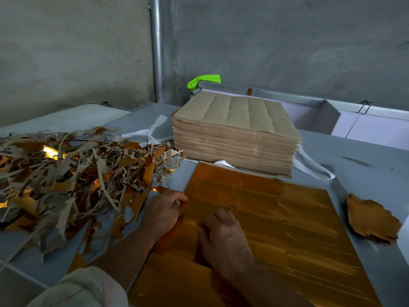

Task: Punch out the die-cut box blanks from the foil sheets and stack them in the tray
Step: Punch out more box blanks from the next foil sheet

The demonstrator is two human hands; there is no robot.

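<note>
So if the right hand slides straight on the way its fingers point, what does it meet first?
Probably the stack of brown sheets. The right hand lies flat on the foil sheet, fingers pointing away; past the sheet's far edge the stack's near-left corner comes next, though depth is unclear.

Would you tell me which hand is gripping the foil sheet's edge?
The left hand, fingers curled round the edge of the gold foil sheet; the right hand presses flat on top.
</note>
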